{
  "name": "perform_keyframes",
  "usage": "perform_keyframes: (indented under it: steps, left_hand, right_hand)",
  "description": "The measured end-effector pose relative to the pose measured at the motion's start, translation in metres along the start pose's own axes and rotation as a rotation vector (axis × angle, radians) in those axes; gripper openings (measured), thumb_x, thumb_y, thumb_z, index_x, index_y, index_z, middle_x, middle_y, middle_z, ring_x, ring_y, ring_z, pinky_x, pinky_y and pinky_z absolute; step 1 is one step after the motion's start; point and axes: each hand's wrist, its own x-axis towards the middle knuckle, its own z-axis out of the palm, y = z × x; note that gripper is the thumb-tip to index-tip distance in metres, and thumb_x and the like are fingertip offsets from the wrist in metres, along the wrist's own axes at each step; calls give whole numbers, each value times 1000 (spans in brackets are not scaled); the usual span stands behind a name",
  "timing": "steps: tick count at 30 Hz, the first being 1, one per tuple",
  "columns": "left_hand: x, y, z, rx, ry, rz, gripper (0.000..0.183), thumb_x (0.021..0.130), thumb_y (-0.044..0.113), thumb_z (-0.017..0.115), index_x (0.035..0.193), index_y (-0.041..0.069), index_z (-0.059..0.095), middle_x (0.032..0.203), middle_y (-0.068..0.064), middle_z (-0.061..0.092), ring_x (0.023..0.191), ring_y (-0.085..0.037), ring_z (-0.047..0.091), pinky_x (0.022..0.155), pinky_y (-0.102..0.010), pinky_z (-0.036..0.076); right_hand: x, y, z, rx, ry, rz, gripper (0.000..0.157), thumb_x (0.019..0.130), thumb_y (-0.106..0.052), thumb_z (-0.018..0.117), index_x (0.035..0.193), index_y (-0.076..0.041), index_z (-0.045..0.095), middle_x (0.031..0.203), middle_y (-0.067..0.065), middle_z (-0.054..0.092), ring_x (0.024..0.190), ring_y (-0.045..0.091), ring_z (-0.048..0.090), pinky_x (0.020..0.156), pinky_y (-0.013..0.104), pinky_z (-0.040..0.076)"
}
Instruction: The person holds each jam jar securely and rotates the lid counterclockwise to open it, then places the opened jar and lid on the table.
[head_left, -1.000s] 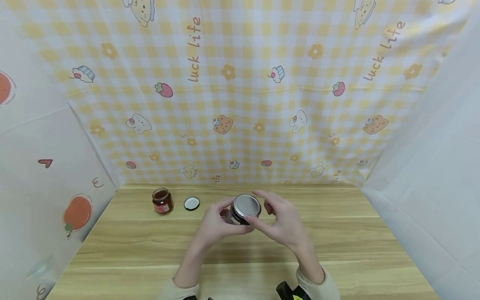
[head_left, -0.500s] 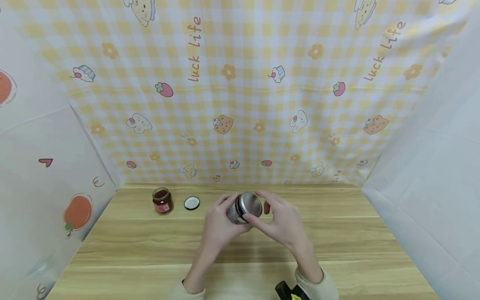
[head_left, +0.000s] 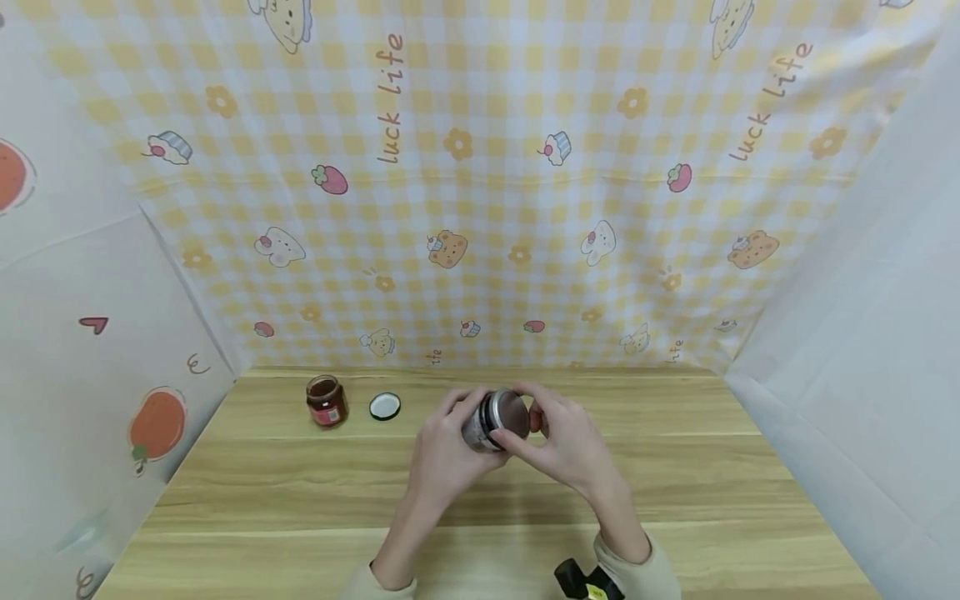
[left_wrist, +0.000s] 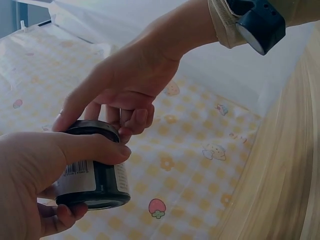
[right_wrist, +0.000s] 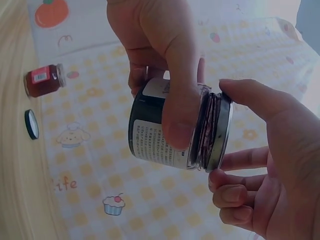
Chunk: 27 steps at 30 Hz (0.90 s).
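In the head view my left hand (head_left: 441,450) grips a dark glass jar (right_wrist: 150,142) with a white printed label, thumb along its side. The jar is tilted, its top towards my right hand (head_left: 573,442). Thumb and fingers of that hand pinch the rim of the silver-topped lid (head_left: 513,413). In the right wrist view the lid sits at the jar's mouth, with the glass threads showing beside its edge. The left wrist view shows a barcode on the label, and the right hand's fingers at the lid.
An open jar (head_left: 326,412) with dark red contents and a red label stands at the back left of the wooden table (head_left: 262,492). Beside it a loose lid (head_left: 385,407) lies with its white inside up. A yellow checked cloth (head_left: 487,208) hangs behind the table.
The jar has tipped over to the right as the left hand turned, so its lid faces the right hand more. The right thumb and fingers have drawn closer round the lid.
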Motion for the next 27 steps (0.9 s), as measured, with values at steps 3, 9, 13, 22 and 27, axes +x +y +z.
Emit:
perform_keyframes:
  steps: [3,9,13,22,27]
  left_hand:
    - [0,1,0,-14,-10,9,71,60,23,97,124,14,70,117,-3,66,97,-26,68,77,-41,58]
    - [0,1,-3,-48,-43,26,73,59,22,98,125,9,70,117,-5,67,100,-26,67,81,-41,58]
    - [2,0,-8,-118,-98,-2,73,57,20,98,125,13,71,118,-2,67,104,-23,66,84,-40,57]
    - [6,-7,-19,-326,-249,-66,71,59,15,97,126,16,72,118,7,66,105,-14,63,86,-33,55]
    - [7,-12,-24,-421,-338,-104,71,61,18,97,127,15,71,115,6,67,93,-15,65,79,-30,56]
  right_hand:
    - [0,1,-1,33,-20,1,51,86,-40,80,124,-11,64,74,-11,55,60,4,48,51,22,43]
    - [-1,2,-3,76,-44,-18,51,87,-40,79,125,-11,62,85,-7,65,66,1,56,56,23,49]
    - [-1,3,-4,83,-40,-68,51,87,-43,78,126,-13,62,86,-8,62,69,4,54,59,23,49]
    - [-4,1,-5,105,-61,-144,54,88,-47,76,127,-13,63,104,-5,65,82,7,57,69,24,51]
    - [-4,0,-6,157,-101,-173,56,90,-47,74,131,-10,62,114,-2,66,88,8,61,74,27,55]
